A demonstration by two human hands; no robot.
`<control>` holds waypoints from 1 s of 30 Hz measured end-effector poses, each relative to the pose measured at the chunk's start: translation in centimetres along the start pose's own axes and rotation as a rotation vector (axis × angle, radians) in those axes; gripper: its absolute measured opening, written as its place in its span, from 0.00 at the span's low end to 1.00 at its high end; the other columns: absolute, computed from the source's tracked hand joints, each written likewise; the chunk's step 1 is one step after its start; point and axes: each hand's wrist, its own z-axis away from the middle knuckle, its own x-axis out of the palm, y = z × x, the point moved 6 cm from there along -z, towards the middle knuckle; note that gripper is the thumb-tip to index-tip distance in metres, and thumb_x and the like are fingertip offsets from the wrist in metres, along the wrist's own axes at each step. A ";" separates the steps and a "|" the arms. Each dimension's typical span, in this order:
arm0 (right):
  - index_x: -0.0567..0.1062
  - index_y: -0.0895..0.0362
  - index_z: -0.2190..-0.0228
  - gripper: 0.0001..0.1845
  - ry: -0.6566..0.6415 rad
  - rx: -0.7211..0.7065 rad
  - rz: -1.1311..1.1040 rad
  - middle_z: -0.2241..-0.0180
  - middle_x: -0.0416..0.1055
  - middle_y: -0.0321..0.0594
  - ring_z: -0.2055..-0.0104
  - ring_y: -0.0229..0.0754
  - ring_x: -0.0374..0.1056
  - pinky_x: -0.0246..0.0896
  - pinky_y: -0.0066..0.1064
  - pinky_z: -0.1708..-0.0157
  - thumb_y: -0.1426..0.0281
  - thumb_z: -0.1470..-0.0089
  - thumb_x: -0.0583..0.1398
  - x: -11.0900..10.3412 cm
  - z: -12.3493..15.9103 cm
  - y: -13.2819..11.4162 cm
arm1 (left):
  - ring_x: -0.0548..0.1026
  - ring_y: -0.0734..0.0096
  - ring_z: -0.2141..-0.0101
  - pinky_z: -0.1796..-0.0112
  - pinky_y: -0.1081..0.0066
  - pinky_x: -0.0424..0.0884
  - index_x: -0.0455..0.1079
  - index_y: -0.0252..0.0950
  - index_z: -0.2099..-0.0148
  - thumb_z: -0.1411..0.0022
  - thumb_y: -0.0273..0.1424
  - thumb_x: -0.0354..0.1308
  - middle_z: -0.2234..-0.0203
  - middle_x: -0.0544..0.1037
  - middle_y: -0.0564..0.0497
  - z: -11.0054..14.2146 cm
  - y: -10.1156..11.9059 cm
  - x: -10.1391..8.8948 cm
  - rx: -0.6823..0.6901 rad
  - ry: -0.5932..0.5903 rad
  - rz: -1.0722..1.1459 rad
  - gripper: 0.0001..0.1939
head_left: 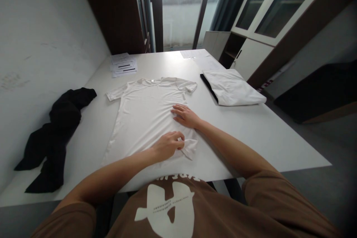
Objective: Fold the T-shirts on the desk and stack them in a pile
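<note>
A white short-sleeved T-shirt (147, 115) lies spread on the white table, its neckline toward the far side and its lower edge toward me. My left hand (169, 145) is closed on the shirt near its lower right corner, pinching the fabric so that a small flap stands out beside the fingers. Further up the same side, my right hand (186, 116) rests flat on the shirt with its fingers stretched out. Wrinkles run across the fabric between the two hands.
On the right of the white table (279, 137) sits a folded stack of white and black cloth (237, 87). A crumpled black garment (60, 126) lies along the left wall. Papers (124, 65) lie at the far left, and more sheets (206, 59) at the far edge.
</note>
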 end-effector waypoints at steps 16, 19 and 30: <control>0.71 0.51 0.38 0.24 0.004 0.009 0.019 0.34 0.62 0.47 0.30 0.51 0.55 0.51 0.52 0.32 0.60 0.33 0.57 -0.3 0.0 -0.2 | 0.48 0.45 0.29 0.34 0.40 0.50 0.65 0.45 0.35 0.32 0.37 0.61 0.27 0.49 0.42 -0.4 4.0 0.7 0.187 -0.079 -0.080 0.25; 0.71 0.51 0.38 0.24 0.009 0.003 0.027 0.34 0.62 0.47 0.30 0.52 0.55 0.51 0.51 0.32 0.60 0.33 0.57 -0.5 0.0 -0.4 | 0.45 0.45 0.28 0.33 0.41 0.49 0.58 0.40 0.30 0.32 0.37 0.59 0.26 0.44 0.38 -0.5 4.3 0.3 0.183 -0.053 -0.056 0.31; 0.71 0.53 0.39 0.24 0.019 -0.008 0.027 0.35 0.63 0.48 0.30 0.51 0.55 0.51 0.51 0.32 0.59 0.32 0.55 -0.4 0.1 -0.3 | 0.70 0.55 0.42 0.41 0.56 0.62 0.53 0.38 0.28 0.26 0.47 0.49 0.38 0.70 0.39 -0.5 4.8 -0.1 0.268 -0.116 -0.039 0.31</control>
